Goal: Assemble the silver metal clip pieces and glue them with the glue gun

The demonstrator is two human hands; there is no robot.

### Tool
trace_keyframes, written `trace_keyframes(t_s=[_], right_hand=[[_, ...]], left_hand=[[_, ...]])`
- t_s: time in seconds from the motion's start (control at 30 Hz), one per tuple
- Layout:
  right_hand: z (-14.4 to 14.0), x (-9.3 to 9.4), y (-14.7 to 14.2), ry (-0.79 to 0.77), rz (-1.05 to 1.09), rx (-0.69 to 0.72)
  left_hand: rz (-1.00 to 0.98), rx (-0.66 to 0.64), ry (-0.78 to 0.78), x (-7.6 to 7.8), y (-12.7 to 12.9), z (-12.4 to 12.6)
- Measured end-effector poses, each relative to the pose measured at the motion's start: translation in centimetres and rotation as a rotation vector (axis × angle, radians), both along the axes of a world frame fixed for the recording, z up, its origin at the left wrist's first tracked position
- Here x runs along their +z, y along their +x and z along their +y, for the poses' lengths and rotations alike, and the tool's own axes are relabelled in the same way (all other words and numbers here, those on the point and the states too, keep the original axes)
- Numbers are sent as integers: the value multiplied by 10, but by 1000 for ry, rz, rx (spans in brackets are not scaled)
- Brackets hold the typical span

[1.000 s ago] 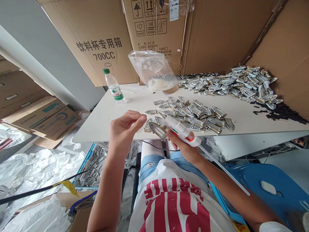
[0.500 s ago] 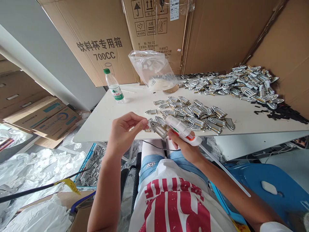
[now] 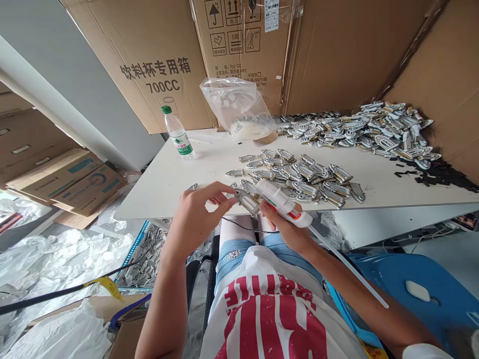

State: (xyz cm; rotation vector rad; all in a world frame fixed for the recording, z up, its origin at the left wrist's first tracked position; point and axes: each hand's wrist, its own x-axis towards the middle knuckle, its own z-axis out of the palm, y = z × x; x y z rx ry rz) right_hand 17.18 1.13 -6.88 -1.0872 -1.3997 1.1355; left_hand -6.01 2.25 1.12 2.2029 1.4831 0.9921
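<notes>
Badge pinched at left hand grip, glue gun tip touching

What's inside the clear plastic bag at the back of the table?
The plastic bag holds a low heap of pale, whitish pieces at its bottom; the crinkled film blurs them, so their kind is unclear.

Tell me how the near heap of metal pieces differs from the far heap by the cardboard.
The near heap lies mid-table, just beyond the glue gun in the right hand; the far heap sits at the back right against the cardboard wall. The near heap is smaller and spread thin; the far heap is larger and piled deeper. Both hold similar silvery, pointed pieces on the white table.
</notes>
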Motion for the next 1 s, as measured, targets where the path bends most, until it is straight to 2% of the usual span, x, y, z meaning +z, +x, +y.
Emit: trace_keyframes(t_s=[0.17, 0.53, 0.63, 0.7, 0.87, 1.0], right_hand=[[1, -1, 0, -33, 11, 12], [4, -9, 2, -21, 66, 25], [5, -9, 1, -12, 88, 30], [6, -9, 1, -11, 98, 30], [6, -9, 1, -20, 129, 25], [7, -10, 0, -30, 167, 4]], left_hand=[[-58, 12, 62, 0, 3, 3], [-313, 263, 217, 4, 0, 8], [-326, 313, 200, 4, -4, 8], [-257, 292, 109, 4, -8, 8], [61, 148, -120, 5, -14, 8], [88, 42, -201, 7, -13, 9]])
